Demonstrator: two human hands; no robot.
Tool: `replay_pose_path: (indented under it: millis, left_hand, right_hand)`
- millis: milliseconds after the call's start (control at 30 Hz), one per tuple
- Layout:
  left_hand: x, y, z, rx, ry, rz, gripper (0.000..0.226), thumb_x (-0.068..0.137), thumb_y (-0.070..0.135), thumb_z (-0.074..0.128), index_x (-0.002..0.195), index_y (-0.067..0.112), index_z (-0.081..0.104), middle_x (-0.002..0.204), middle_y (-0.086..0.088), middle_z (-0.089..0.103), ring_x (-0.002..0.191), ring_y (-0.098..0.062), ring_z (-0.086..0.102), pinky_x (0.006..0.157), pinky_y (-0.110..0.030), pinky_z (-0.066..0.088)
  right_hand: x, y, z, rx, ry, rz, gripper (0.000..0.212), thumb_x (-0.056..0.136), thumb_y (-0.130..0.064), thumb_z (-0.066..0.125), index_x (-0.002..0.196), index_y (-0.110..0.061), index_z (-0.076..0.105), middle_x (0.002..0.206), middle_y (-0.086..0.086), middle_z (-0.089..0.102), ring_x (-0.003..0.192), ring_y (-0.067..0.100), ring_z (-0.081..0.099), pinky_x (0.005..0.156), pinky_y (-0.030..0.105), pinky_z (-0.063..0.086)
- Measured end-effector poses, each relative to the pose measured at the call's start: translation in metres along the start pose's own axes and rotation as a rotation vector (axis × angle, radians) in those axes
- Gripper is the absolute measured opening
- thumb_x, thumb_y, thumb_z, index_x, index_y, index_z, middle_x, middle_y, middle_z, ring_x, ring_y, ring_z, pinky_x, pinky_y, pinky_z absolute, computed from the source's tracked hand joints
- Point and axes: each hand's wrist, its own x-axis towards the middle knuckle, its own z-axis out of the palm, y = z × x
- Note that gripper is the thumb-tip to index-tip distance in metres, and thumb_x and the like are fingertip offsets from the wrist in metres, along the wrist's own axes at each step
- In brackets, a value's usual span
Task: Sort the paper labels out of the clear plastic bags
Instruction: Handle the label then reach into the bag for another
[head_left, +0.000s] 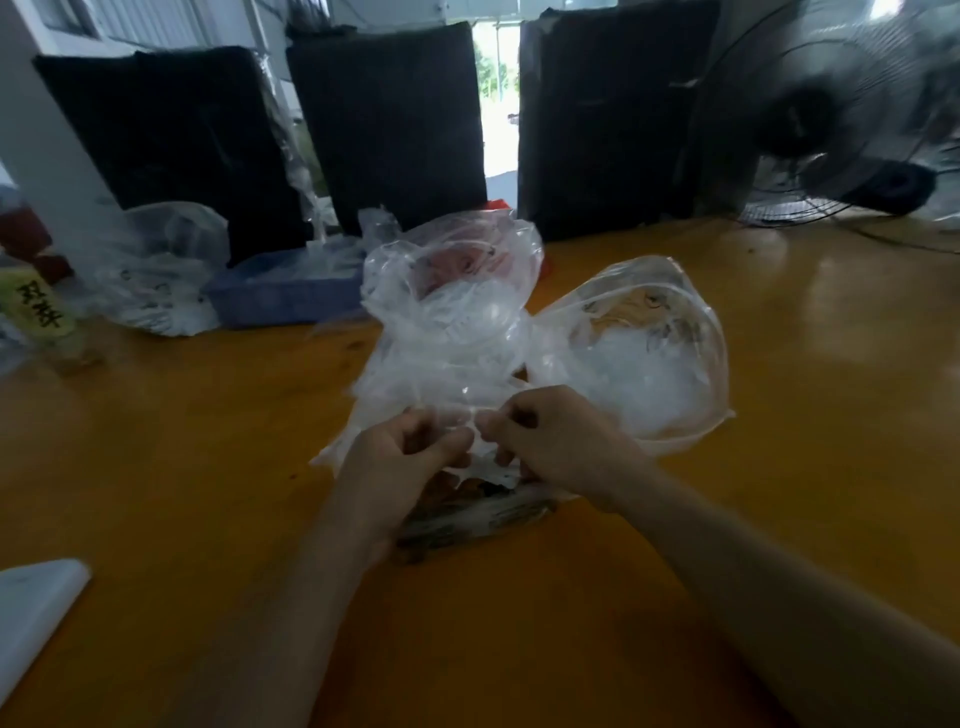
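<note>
Both hands' fingers pinch clear bag (447, 384); label stack (467, 514) lies crosswise beneath.

1. The stack of paper labels (467, 512) is mostly covered by both hands and crinkled plastic, and any print is too blurry to read.
2. The fan (852, 119) on the right is smeared and cut off by the edge.
3. The white object (36, 608) at bottom left runs out of frame, so no idea what it is.
</note>
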Motion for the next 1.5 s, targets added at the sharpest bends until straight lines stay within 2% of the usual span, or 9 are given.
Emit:
replay_pose_path:
  millis: [100, 200, 267, 500, 700, 1033, 1300, 1400, 1500]
  left_hand:
    - [0.002, 0.003, 0.004, -0.223, 0.049, -0.069, 0.004, 0.088, 0.022, 0.080, 0.090, 0.024, 0.082, 0.094, -0.006, 0.080, 0.084, -0.019, 0.078, 0.071, -0.032, 0.062]
    - [0.005, 0.003, 0.007, -0.392, 0.053, -0.053, 0.007, 0.081, 0.011, 0.078, 0.083, 0.018, 0.077, 0.090, -0.009, 0.079, 0.082, -0.020, 0.078, 0.065, -0.026, 0.062]
    - [0.005, 0.001, 0.009, -0.442, 0.061, -0.038, 0.013, 0.087, 0.001, 0.073, 0.084, 0.014, 0.074, 0.091, -0.012, 0.079, 0.083, -0.022, 0.079, 0.066, -0.024, 0.062]
    - [0.014, -0.007, 0.017, -0.449, 0.105, 0.038, 0.016, 0.091, -0.011, 0.067, 0.091, 0.004, 0.071, 0.094, -0.020, 0.078, 0.086, -0.028, 0.079, 0.073, -0.025, 0.063]
    - [0.033, -0.001, 0.038, -0.411, 0.044, 0.011, 0.014, 0.096, -0.005, 0.067, 0.101, 0.004, 0.075, 0.094, -0.017, 0.079, 0.089, -0.026, 0.078, 0.075, -0.026, 0.064]
    - [0.045, -0.012, 0.039, -0.381, 0.008, -0.018, 0.012, 0.099, 0.005, 0.066, 0.106, 0.003, 0.075, 0.100, -0.018, 0.080, 0.095, -0.029, 0.080, 0.073, -0.025, 0.063]
    - [0.037, -0.007, 0.038, -0.492, 0.003, -0.047, 0.018, 0.096, 0.007, 0.069, 0.109, -0.004, 0.071, 0.102, -0.020, 0.080, 0.096, -0.028, 0.079, 0.075, -0.025, 0.064]
    - [0.031, -0.004, 0.036, -0.520, 0.012, -0.049, 0.019, 0.096, 0.009, 0.068, 0.111, -0.002, 0.072, 0.101, -0.018, 0.080, 0.095, -0.028, 0.079, 0.075, -0.027, 0.065]
    - [0.027, -0.002, 0.036, -0.503, 0.026, -0.061, 0.016, 0.097, 0.010, 0.068, 0.110, 0.002, 0.072, 0.099, -0.016, 0.081, 0.090, -0.024, 0.080, 0.067, -0.025, 0.063]
  right_hand:
    - [0.003, -0.001, -0.002, -0.178, 0.020, 0.020, 0.051, 0.106, -0.052, 0.042, 0.094, -0.010, 0.068, 0.081, 0.010, 0.067, 0.068, 0.026, 0.064, 0.058, 0.038, 0.052]
    - [0.003, -0.001, 0.000, -0.483, 0.039, -0.077, 0.020, 0.106, -0.024, 0.052, 0.103, -0.013, 0.069, 0.099, 0.007, 0.065, 0.082, 0.022, 0.062, 0.072, 0.036, 0.054]
    - [-0.001, -0.001, 0.005, -0.592, 0.027, -0.128, 0.019, 0.102, -0.022, 0.059, 0.118, -0.015, 0.066, 0.114, 0.008, 0.060, 0.094, 0.028, 0.063, 0.080, 0.040, 0.056]
    - [-0.007, -0.006, 0.010, -0.831, 0.034, -0.095, 0.016, 0.097, -0.007, 0.058, 0.109, -0.010, 0.067, 0.103, 0.013, 0.063, 0.088, 0.033, 0.065, 0.064, 0.039, 0.045]
    - [-0.004, 0.007, -0.011, -0.814, 0.061, 0.008, 0.017, 0.095, -0.004, 0.057, 0.109, -0.010, 0.065, 0.106, 0.012, 0.066, 0.093, 0.031, 0.066, 0.065, 0.038, 0.043]
    - [0.031, 0.019, -0.017, -0.810, -0.096, -0.174, 0.015, 0.096, -0.020, 0.063, 0.109, -0.014, 0.064, 0.100, 0.009, 0.068, 0.076, 0.023, 0.061, 0.062, 0.034, 0.047]
    - [0.026, 0.026, -0.012, -0.627, 0.024, -0.235, 0.017, 0.101, -0.030, 0.058, 0.109, -0.022, 0.071, 0.104, 0.001, 0.072, 0.092, 0.020, 0.067, 0.078, 0.035, 0.056]
    - [0.023, 0.029, -0.012, -0.587, 0.095, -0.228, 0.027, 0.100, -0.037, 0.061, 0.123, -0.024, 0.066, 0.116, 0.002, 0.071, 0.101, 0.022, 0.067, 0.080, 0.028, 0.049]
    - [0.023, 0.033, -0.010, -0.662, 0.063, -0.170, 0.035, 0.099, -0.041, 0.061, 0.129, -0.023, 0.063, 0.122, 0.006, 0.069, 0.106, 0.026, 0.066, 0.084, 0.034, 0.052]
